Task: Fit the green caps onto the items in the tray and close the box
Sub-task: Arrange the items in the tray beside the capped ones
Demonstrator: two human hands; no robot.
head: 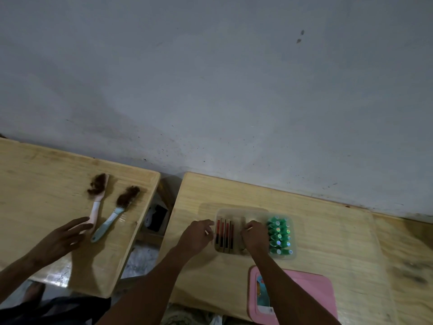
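Observation:
A clear plastic tray (243, 211) sits on the right wooden table. Its left compartment holds several long red-and-brown items (225, 235) lying side by side. Its right compartment is packed with green caps (278, 235). My left hand (196, 236) is curled against the tray's left edge, fingertips touching the rim beside the red items. My right hand (255, 239) is curled over the middle compartment, just left of the caps, and hides what lies under it. A small pale tip shows at its fingertips; I cannot tell what it is. The pink lid (304, 299) lies flat near the table's front edge.
On the left table lie two brushes clogged with brown hair, one pink (97, 202) and one teal (110, 221). Another person's hand (63, 238) reaches toward them. A gap (154, 221) separates the two tables. A grey wall (234, 90) rises behind.

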